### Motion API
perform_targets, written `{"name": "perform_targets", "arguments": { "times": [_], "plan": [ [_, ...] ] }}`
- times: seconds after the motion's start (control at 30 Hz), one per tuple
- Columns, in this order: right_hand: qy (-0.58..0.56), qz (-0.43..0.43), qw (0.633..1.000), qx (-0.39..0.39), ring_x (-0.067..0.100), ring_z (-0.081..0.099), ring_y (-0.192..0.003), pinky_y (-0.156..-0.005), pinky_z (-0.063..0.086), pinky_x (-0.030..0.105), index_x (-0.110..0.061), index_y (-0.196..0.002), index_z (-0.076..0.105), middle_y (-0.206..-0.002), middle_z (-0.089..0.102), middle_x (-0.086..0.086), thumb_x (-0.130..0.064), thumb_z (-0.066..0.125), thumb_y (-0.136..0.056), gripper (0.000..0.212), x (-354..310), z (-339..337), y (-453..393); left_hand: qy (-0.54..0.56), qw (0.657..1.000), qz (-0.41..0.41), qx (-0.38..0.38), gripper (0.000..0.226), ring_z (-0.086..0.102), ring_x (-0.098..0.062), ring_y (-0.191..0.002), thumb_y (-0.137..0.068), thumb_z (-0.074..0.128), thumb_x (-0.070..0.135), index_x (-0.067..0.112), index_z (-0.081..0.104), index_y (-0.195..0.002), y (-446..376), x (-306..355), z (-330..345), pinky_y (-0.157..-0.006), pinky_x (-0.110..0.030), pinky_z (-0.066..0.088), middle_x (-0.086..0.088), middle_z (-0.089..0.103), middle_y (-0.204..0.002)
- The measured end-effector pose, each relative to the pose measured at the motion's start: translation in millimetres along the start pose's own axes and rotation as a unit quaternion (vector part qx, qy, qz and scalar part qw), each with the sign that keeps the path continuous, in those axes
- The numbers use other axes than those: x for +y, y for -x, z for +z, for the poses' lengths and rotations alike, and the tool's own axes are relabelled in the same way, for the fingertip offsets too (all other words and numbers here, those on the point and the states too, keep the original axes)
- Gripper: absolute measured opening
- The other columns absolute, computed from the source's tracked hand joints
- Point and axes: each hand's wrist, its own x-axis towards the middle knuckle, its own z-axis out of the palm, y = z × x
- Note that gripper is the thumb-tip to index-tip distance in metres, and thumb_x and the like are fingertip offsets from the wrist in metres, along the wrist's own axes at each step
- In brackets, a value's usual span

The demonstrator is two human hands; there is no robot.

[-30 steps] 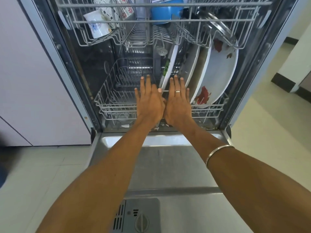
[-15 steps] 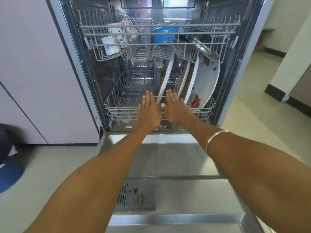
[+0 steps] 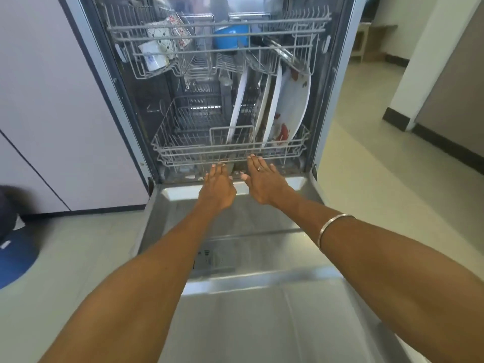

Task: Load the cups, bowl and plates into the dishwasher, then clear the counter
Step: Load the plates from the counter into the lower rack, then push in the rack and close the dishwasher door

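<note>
The dishwasher stands open, its steel door folded down flat toward me. The lower rack sits inside the tub with several white plates standing upright at its right. The upper rack holds patterned white cups at the left and a blue bowl in the middle. My left hand and my right hand reach out side by side, fingers straight, just in front of the lower rack's front rail. Neither hand holds anything.
Pale cabinet fronts flank the dishwasher on the left. A dark blue object lies on the floor at far left. Tiled floor stretches away to the right toward a white wall corner with a dark skirting.
Both hands have drawn back from the lower rack's front rail, which they were pressing. The rack now sits farther inside the tub. The camera has pulled away and risen.
</note>
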Motion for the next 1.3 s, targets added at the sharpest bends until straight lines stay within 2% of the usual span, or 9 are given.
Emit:
{"name": "perform_targets", "arguments": {
  "times": [0.3, 0.5, 0.77, 0.97, 1.03, 1.07, 1.13, 1.2, 1.3],
  "plan": [
    [-0.012, 0.038, 0.995, -0.095, 0.026, -0.002, -0.152, -0.122, 0.007, 0.046, -0.003, -0.156, -0.003, -0.165, -0.005, 0.011, -0.039, 0.018, -0.107, 0.064, -16, 46, 47, 0.073, 0.995, -0.046, -0.053, 0.053, 0.001, -0.028, -0.152, -0.107, 0.024, 0.018, -0.003, 0.012, -0.155, 67, -25, 19, -0.124, -0.041, 0.004, -0.017, 0.008, -0.164],
    [-0.057, 0.062, 0.988, -0.13, 0.03, 0.01, -0.151, -0.12, 0.012, 0.047, -0.002, -0.155, 0.008, -0.164, 0.008, 0.013, -0.038, 0.024, -0.106, 0.063, -21, 66, 119, 0.12, 0.987, -0.083, -0.066, 0.051, 0.012, -0.031, -0.151, -0.107, 0.027, 0.016, -0.005, 0.021, -0.152, 141, -17, 29, -0.122, -0.04, 0.009, -0.02, 0.02, -0.161],
    [-0.104, 0.102, 0.963, -0.225, 0.027, 0.005, -0.152, -0.123, 0.008, 0.044, -0.002, -0.156, 0.005, -0.164, 0.006, 0.013, -0.036, 0.021, -0.106, 0.062, -52, 45, 229, 0.146, 0.961, -0.172, -0.161, 0.052, 0.005, -0.024, -0.153, -0.108, 0.023, 0.019, 0.001, 0.011, -0.155, 261, 22, 10, -0.125, -0.036, 0.005, -0.013, 0.01, -0.164],
    [-0.12, 0.11, 0.944, -0.288, 0.028, 0.004, -0.152, -0.123, 0.009, 0.045, -0.004, -0.156, 0.002, -0.165, 0.002, 0.011, -0.038, 0.019, -0.106, 0.063, -78, 36, 310, 0.134, 0.951, -0.197, -0.198, 0.054, 0.002, -0.022, -0.153, -0.108, 0.021, 0.023, 0.003, 0.006, -0.156, 358, 44, -12, -0.124, -0.033, 0.003, -0.01, 0.004, -0.165],
    [-0.141, 0.126, 0.937, -0.295, 0.03, 0.01, -0.151, -0.12, 0.015, 0.047, -0.003, -0.156, 0.007, -0.164, 0.008, 0.013, -0.038, 0.022, -0.106, 0.063, -88, 37, 337, 0.134, 0.944, -0.219, -0.208, 0.052, 0.013, -0.026, -0.151, -0.108, 0.024, 0.022, 0.0, 0.017, -0.155, 386, 51, -18, -0.124, -0.034, 0.009, -0.015, 0.018, -0.163],
    [-0.158, 0.144, 0.929, -0.301, 0.032, 0.014, -0.15, -0.117, 0.019, 0.048, -0.001, -0.155, 0.011, -0.163, 0.012, 0.015, -0.037, 0.025, -0.105, 0.063, -93, 38, 350, 0.126, 0.941, -0.241, -0.201, 0.05, 0.026, -0.031, -0.147, -0.107, 0.025, 0.022, 0.0, 0.029, -0.152, 400, 54, -23, -0.122, -0.037, 0.018, -0.018, 0.033, -0.156],
    [-0.176, 0.169, 0.917, -0.316, 0.034, 0.021, -0.147, -0.114, 0.026, 0.048, 0.002, -0.153, 0.016, -0.161, 0.017, 0.019, -0.034, 0.029, -0.105, 0.062, -101, 40, 380, 0.083, 0.938, -0.296, -0.161, 0.045, 0.055, -0.038, -0.122, -0.106, 0.027, 0.026, 0.003, 0.056, -0.131, 425, 63, -35, -0.105, -0.043, 0.041, -0.018, 0.064, -0.124],
    [-0.159, 0.168, 0.917, -0.325, 0.034, 0.019, -0.147, -0.117, 0.024, 0.047, 0.002, -0.153, 0.014, -0.161, 0.017, 0.019, -0.034, 0.029, -0.105, 0.062, -108, 37, 409, 0.056, 0.934, -0.327, -0.132, 0.046, 0.065, -0.037, -0.1, -0.105, 0.03, 0.031, 0.006, 0.068, -0.109, 443, 73, -46, -0.088, -0.042, 0.051, -0.015, 0.072, -0.098],
    [-0.172, 0.168, 0.923, -0.299, 0.032, 0.015, -0.15, -0.121, 0.02, 0.045, 0.0, -0.155, 0.012, -0.162, 0.015, 0.017, -0.036, 0.029, -0.106, 0.063, -119, 23, 439, 0.041, 0.93, -0.324, -0.17, 0.048, 0.064, -0.035, -0.099, -0.106, 0.033, 0.033, 0.004, 0.071, -0.103, 462, 86, -54, -0.091, -0.04, 0.049, -0.014, 0.072, -0.099]
  ]
}}
